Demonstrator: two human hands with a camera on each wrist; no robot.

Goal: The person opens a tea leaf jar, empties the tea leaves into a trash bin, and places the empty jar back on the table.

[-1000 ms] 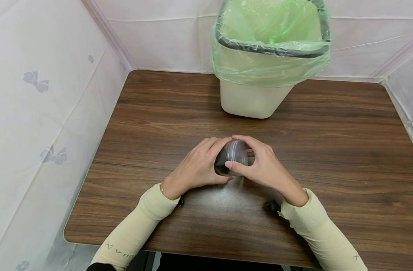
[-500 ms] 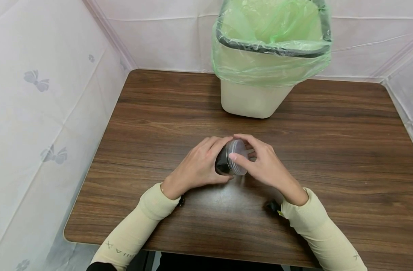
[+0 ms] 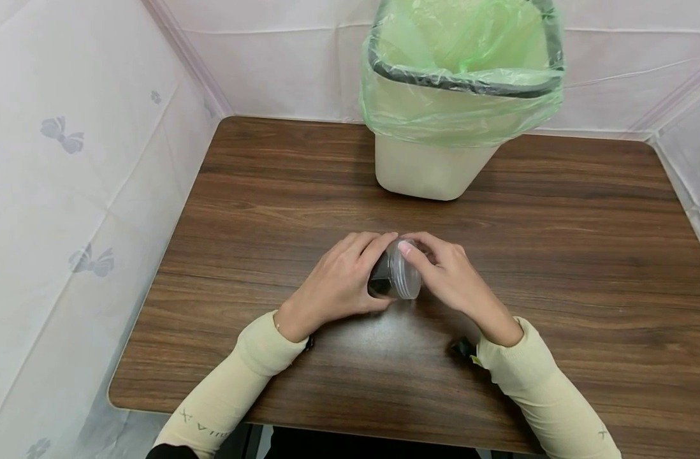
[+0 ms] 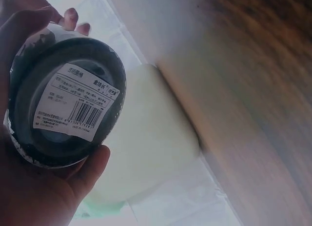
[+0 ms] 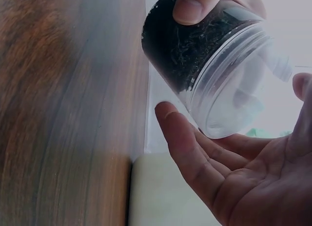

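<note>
Over the table [image 3: 585, 268], left hand [image 3: 341, 277] had fingers clamped round the tilted jar [image 3: 380, 278], presumably for steadiness; right hand [image 3: 456, 277] had fingers apart about the lid [image 3: 407, 280], likely suiting its roundness.

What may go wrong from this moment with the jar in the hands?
The jar is held tilted, so anything inside might spill onto the table if its clear lid comes off.
The left hand alone seems to grip the jar, which could slip.
The right hand seems to have its thumb off the lid, which may drop once loose.
</note>
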